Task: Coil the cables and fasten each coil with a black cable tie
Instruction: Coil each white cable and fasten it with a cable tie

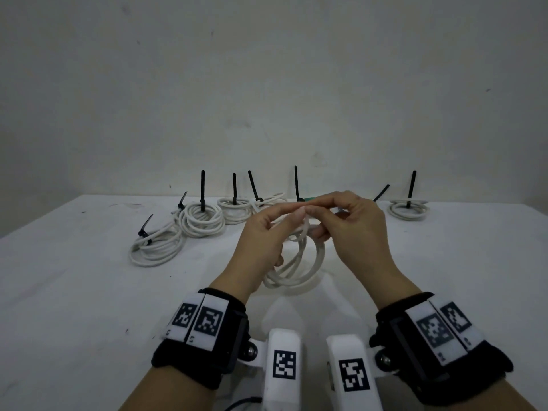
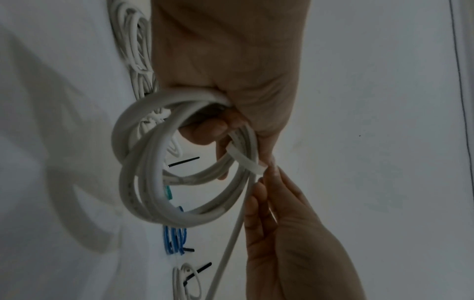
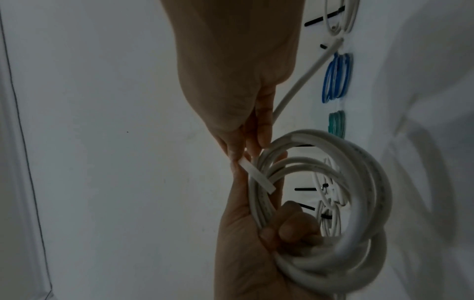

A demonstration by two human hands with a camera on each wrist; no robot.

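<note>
- Gripping the white cable coil point(image 2: 164, 182) in my left hand point(image 1: 261, 241), fingers curled through its loops.
- My right hand point(image 1: 353, 229) pinches the cable's flat white end point(image 3: 256, 175).

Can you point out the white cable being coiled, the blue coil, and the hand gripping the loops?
white cable point(image 2: 143, 182): left wrist view, on the loops' left side.
blue coil point(image 3: 337, 77): right wrist view, its middle strands.
left hand point(image 1: 261, 241): head view, back of hand.
</note>
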